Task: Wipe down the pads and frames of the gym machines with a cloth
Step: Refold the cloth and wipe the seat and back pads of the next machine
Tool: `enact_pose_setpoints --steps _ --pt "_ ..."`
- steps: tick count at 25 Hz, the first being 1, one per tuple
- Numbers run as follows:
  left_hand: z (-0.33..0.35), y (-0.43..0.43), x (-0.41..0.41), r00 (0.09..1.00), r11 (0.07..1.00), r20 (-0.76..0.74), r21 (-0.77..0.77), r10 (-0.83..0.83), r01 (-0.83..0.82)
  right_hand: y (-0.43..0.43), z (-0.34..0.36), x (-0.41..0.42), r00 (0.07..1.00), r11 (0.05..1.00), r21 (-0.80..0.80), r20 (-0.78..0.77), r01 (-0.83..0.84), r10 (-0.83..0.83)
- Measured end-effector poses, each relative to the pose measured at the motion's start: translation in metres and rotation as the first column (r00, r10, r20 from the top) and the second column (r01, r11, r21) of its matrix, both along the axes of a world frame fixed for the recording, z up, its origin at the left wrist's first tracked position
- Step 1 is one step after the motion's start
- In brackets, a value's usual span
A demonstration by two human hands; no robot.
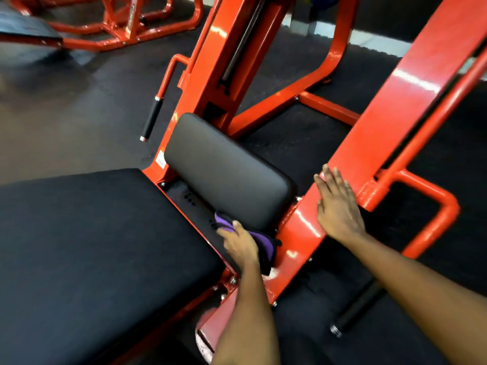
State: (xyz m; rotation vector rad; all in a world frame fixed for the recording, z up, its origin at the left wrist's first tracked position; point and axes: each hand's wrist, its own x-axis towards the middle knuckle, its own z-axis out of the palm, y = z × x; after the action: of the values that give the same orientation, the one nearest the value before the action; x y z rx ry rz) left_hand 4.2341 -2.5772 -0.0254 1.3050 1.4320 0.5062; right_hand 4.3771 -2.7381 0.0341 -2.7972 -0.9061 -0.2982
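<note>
My left hand (241,245) grips a bunched purple cloth with dark trim (262,243), fingers curled over it. It holds the cloth against the bottom edge of the smooth black rectangular pad (226,172), in the gap where that pad meets the wide matte black seat cushion (105,246). My hand covers most of the cloth. Only 2 purple patches show, 1 past my fingertips and 1 beside my wrist, and I cannot make out my thumb.

My right hand (338,206) lies flat and open on the slanted red painted steel beam (390,122), fingers straight and slightly spread, holding nothing. Just right of it a red tube loop (445,206) juts from the beam. Below my right forearm lies a black foam grip with a chrome end cap (354,306), its upper end hidden behind my arm.

The seat cushion runs out of view at the left and bottom edges. Behind the pad rises a red upright column (208,75) with a steel rod along it, its top cut off. A red side handle with a black grip (151,118) hangs to its left. A small pale label (160,160) on the frame is too blurred to read. The dark rubber floor (66,106) is smeared with blur, as is a second red machine (126,25) at the top left, only partly in view.
</note>
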Motion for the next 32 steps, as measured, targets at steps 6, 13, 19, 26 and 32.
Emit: enact_pose_setpoints --steps 6,13,19,26,32 --pt "0.043 -0.023 -0.015 0.983 0.817 0.073 0.569 -0.167 0.096 -0.013 0.009 0.002 0.990 0.996 -0.053 -0.129 -0.073 0.066" --pt "0.073 0.002 0.094 0.491 -0.040 -0.769 0.553 -0.410 0.832 -0.019 0.005 0.003 0.976 0.978 0.174 -0.165 -0.112 0.141" --pt "0.030 0.007 0.063 0.523 -0.328 -0.760 0.643 -0.386 0.692 -0.016 -0.009 0.002 0.989 0.986 0.132 -0.100 -0.098 0.111" --pt "-0.040 -0.004 0.002 0.568 -0.419 -0.700 0.714 -0.434 0.560 -0.006 -0.016 -0.002 0.999 0.999 -0.053 0.033 -0.014 0.016" --pt "-0.077 0.002 -0.064 0.506 -0.421 -0.756 0.653 -0.415 0.630 0.000 -0.020 -0.003 0.996 0.990 -0.127 0.075 0.057 -0.047"
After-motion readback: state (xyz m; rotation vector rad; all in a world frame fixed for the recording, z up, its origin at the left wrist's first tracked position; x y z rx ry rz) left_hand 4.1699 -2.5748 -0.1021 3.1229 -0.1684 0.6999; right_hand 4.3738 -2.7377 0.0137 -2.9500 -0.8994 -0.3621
